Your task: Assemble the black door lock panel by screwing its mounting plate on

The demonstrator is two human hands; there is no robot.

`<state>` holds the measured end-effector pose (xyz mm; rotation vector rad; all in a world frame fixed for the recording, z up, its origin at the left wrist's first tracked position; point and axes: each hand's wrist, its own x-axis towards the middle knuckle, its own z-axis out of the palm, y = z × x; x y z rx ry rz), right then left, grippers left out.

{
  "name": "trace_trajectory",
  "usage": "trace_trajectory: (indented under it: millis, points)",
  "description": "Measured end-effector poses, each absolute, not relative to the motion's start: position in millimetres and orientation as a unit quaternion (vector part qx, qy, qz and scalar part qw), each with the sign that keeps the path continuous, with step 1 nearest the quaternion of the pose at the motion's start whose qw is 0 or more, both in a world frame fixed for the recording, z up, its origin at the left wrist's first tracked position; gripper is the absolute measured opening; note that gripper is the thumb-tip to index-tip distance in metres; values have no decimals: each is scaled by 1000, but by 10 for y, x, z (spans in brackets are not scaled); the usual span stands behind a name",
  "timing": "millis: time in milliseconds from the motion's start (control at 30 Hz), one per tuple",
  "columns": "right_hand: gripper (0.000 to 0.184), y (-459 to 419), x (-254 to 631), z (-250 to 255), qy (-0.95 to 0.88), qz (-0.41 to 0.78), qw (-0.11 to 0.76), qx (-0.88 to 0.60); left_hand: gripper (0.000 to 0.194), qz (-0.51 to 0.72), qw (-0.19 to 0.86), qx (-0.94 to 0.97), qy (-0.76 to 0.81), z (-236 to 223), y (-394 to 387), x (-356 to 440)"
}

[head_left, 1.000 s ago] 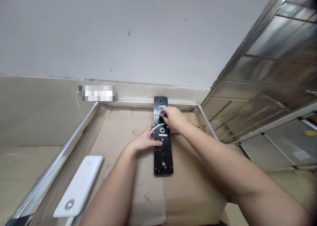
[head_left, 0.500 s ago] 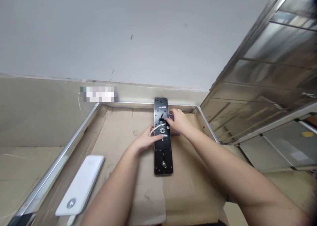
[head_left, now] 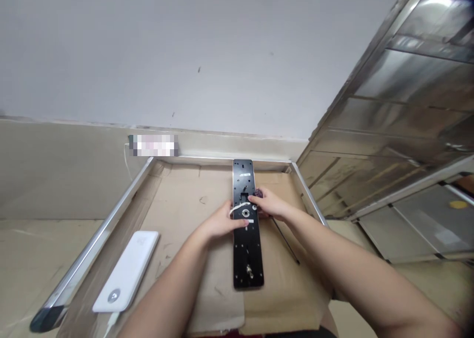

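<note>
One long black metal plate (head_left: 247, 259) lies on one flattened brown cardboard sheet (head_left: 192, 194), with two bare hands over it, the left hand (head_left: 222, 222) and the right hand (head_left: 270, 204). On the plate is one white wire (head_left: 239, 209). Left of the plate are one flat white power bank (head_left: 126, 271) and one white cable (head_left: 111, 323). Right of it are one small purple object (head_left: 258, 193) and one thin black rod (head_left: 285, 239). Around it run three silver metal rails (head_left: 99, 244).

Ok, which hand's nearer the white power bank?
Left. The left hand lies on the black lock plate, up and to the right of the white power bank. The right hand is farther away, at the plate's opposite edge.
</note>
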<state>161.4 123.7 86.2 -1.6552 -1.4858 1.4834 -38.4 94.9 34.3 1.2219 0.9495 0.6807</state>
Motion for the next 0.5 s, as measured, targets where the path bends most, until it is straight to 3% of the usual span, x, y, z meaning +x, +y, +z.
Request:
trace_trajectory:
  millis: [233,500]
  points:
    - [14,925,1667,852,-508,577,221,-601,69,265,639,570,444,328,630,-398]
    - [21,700,1727,830,-516,598,201,-580,71,308,649,566,404,313,296,-343]
